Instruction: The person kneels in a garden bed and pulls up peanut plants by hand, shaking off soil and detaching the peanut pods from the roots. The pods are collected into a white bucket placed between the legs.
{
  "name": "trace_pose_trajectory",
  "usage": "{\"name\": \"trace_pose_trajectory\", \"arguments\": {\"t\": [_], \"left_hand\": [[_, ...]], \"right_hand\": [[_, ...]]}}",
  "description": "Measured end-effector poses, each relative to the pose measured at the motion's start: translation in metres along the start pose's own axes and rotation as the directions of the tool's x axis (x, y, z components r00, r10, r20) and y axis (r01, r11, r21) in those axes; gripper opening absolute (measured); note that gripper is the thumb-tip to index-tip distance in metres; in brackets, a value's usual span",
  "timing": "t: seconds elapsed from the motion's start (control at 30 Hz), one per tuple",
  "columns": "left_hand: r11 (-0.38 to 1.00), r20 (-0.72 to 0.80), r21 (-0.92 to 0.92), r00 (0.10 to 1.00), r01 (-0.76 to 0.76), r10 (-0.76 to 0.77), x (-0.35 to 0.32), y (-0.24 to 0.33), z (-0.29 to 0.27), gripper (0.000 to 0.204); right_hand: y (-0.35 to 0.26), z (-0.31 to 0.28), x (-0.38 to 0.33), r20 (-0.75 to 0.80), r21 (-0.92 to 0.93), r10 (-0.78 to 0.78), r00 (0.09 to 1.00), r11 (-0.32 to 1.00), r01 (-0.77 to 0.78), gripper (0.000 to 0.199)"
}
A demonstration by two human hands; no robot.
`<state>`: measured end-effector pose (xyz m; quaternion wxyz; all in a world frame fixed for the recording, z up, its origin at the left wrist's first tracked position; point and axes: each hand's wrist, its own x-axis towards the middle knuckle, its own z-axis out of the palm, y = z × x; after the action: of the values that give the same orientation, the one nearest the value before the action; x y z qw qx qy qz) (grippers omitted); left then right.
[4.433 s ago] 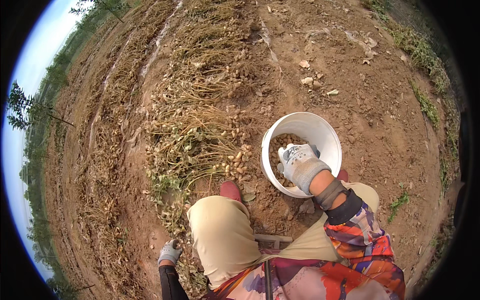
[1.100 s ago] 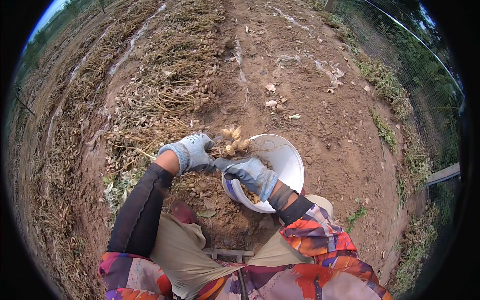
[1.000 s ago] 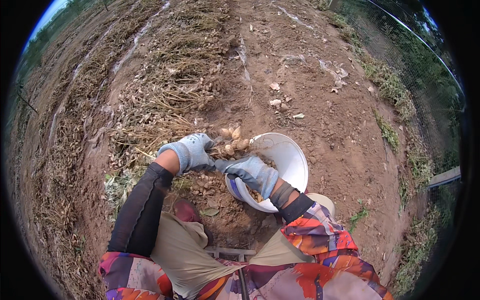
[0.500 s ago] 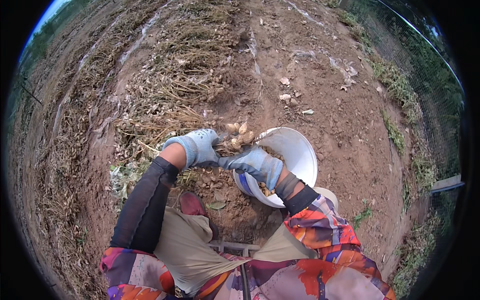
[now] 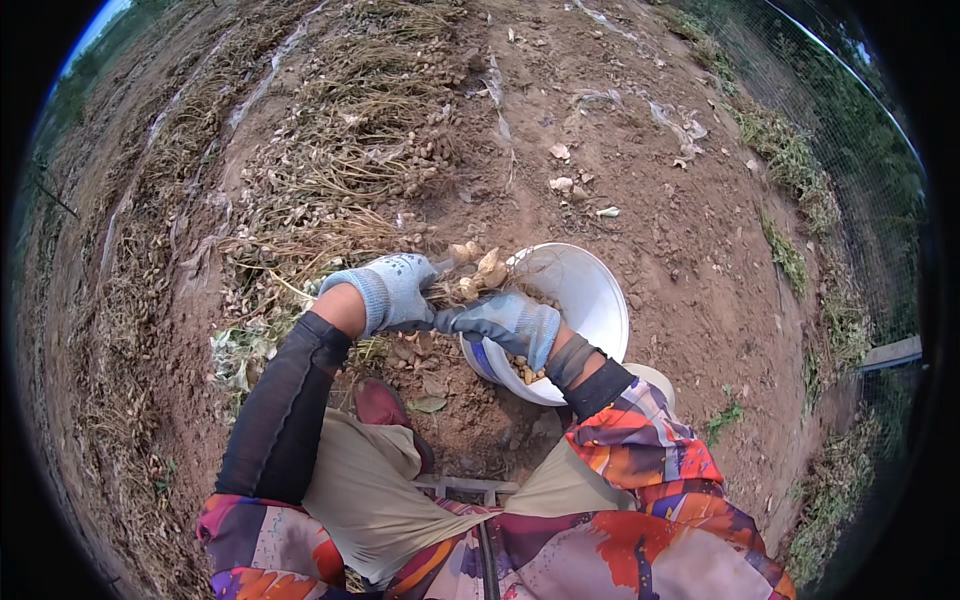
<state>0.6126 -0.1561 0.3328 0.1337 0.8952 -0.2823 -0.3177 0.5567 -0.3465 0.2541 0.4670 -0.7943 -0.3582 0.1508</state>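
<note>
My left hand (image 5: 390, 290), in a light blue glove with grey palm coating, is closed round the roots of a peanut plant. A cluster of tan peanuts (image 5: 482, 270) sticks up from its far side. My right hand (image 5: 502, 320), gloved alike, is closed against the same cluster from below; its fingertips are partly hidden, and it meets the left hand. Under my right wrist a white bucket (image 5: 598, 300) leans toward me, with loose peanuts (image 5: 527, 373) inside it.
Rows of pulled, dried peanut plants (image 5: 370, 165) stretch away ahead and to the left. Torn plastic film (image 5: 680, 130) lies on the brown soil. A mesh fence (image 5: 850, 150) runs along the right. Between my feet is a low slatted piece (image 5: 465, 487), and my red shoe (image 5: 382, 402) shows.
Both hands stay together at the peanut cluster, with only a slight shift of the fingers. The whole view has moved a little, so the bucket appears slightly higher and further left.
</note>
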Motion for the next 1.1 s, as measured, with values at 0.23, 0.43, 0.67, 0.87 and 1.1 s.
{"name": "trace_pose_trajectory", "arguments": {"t": [0.23,0.43,0.67,0.87,1.1], "left_hand": [[0.996,0.033,0.087,0.999,0.003,-0.006,0.006,-0.004,0.008,0.035],[0.995,0.048,0.096,0.999,-0.017,0.012,0.012,0.011,0.008,0.031],[0.981,0.019,0.185,0.998,0.059,-0.064,0.01,0.016,-0.005,0.033],[0.991,0.049,0.116,0.997,-0.059,0.054,-0.003,0.015,-0.009,0.033],[0.997,0.269,-0.013,0.96,-0.071,0.072,0.004,0.005,0.005,0.036]], "right_hand": [[0.007,-0.003,0.005,0.148,-0.562,0.073,0.986,0.827,0.023,0.027],[-0.028,-0.018,0.004,0.008,-0.425,0.566,0.825,0.748,-0.509,0.045],[-0.04,-0.05,-0.012,-0.008,-0.785,0.688,0.726,0.446,-0.431,0.05],[0.002,-0.055,-0.07,-0.35,-0.513,0.659,0.666,0.46,-0.725,0.053],[0.004,-0.065,-0.073,-0.257,0.489,0.542,0.8,0.787,-0.376,0.051]]}}
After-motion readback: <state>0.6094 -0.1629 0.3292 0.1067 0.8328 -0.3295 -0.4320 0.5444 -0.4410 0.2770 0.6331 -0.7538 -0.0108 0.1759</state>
